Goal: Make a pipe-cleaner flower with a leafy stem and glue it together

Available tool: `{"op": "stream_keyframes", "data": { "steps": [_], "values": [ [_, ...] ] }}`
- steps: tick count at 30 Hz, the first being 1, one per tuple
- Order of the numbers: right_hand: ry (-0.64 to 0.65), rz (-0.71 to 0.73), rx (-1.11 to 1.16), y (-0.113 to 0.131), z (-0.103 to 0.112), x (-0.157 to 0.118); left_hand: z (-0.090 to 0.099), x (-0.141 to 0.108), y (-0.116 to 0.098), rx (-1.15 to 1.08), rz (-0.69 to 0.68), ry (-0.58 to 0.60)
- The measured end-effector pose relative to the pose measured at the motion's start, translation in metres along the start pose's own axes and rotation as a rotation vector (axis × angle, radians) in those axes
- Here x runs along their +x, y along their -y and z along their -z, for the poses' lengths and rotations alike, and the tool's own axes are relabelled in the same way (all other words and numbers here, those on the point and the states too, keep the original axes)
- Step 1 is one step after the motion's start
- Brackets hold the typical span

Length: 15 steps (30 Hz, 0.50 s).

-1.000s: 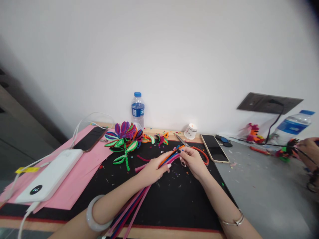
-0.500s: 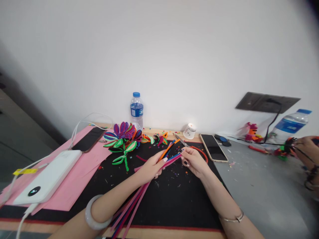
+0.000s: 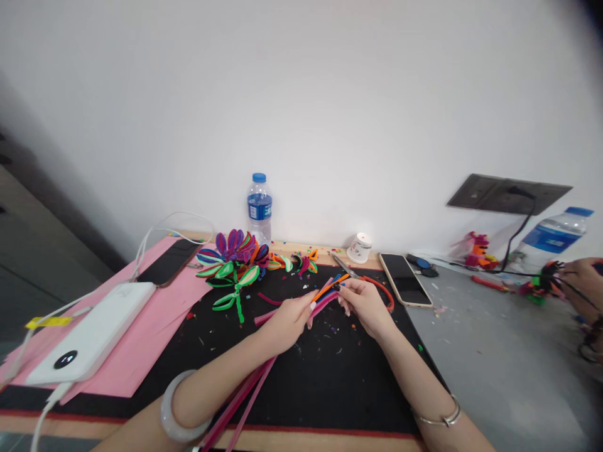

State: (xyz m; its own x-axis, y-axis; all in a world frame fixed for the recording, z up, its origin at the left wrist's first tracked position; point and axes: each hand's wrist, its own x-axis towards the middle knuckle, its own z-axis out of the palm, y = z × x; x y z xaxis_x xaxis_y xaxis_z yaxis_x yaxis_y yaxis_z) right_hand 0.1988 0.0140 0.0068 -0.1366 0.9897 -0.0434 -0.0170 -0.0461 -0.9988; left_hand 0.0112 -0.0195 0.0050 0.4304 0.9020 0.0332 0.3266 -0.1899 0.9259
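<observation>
A bundle of pipe cleaners (image 3: 254, 394) in pink, purple, blue and orange passes through my left hand (image 3: 288, 323), whose fingers are closed around it. The long pink ends trail down past the front edge of the mat. My right hand (image 3: 365, 303) pinches the pipe cleaners near their upper ends, its fingertips at the orange and blue ones. Just beyond my right hand lie scissors (image 3: 347, 267) with orange handles, partly hidden by the hand. A pipe cleaner flower (image 3: 234, 248) with purple petals and green leaves lies left of my hands.
Several small leaf shapes (image 3: 306, 262) and scraps lie along the black mat's (image 3: 339, 389) back. A water bottle (image 3: 259, 210), paper cup (image 3: 359, 248) and phone (image 3: 405, 279) stand or lie behind. At left, a power bank (image 3: 94, 333) rests on pink paper (image 3: 155, 333). Another person's hand (image 3: 584, 279) is at far right.
My right hand has turned over slightly and shifted onto the orange pipe cleaner. The orange pipe cleaner has swung lower toward the right, nearer the pink ones. My left hand keeps its hold.
</observation>
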Motion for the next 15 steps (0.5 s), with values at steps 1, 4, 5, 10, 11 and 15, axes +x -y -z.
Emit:
{"op": "stream_keyframes", "data": {
  "steps": [1,4,5,10,11,15],
  "values": [
    [-0.002,-0.001,-0.002,-0.0001,-0.0003,0.0,0.0008,-0.0001,-0.0006,0.029,-0.018,-0.006],
    [0.002,-0.01,-0.012,-0.0003,-0.0008,0.0004,0.0035,-0.0005,-0.0036,0.091,-0.065,0.004],
    [0.006,-0.013,-0.015,-0.0004,-0.0008,0.0006,0.0041,-0.0006,-0.0044,0.101,-0.079,0.008],
    [0.02,-0.027,-0.004,-0.0018,-0.0001,0.0012,0.0038,-0.0003,-0.0039,0.1,-0.092,0.016],
    [0.024,-0.03,0.001,-0.0019,0.0,0.0011,0.0033,-0.0002,-0.0033,0.081,-0.068,0.017],
    [0.044,-0.038,0.014,-0.001,-0.0006,0.0004,0.0018,0.0011,-0.0017,-0.048,0.008,0.067]
  ]
}}
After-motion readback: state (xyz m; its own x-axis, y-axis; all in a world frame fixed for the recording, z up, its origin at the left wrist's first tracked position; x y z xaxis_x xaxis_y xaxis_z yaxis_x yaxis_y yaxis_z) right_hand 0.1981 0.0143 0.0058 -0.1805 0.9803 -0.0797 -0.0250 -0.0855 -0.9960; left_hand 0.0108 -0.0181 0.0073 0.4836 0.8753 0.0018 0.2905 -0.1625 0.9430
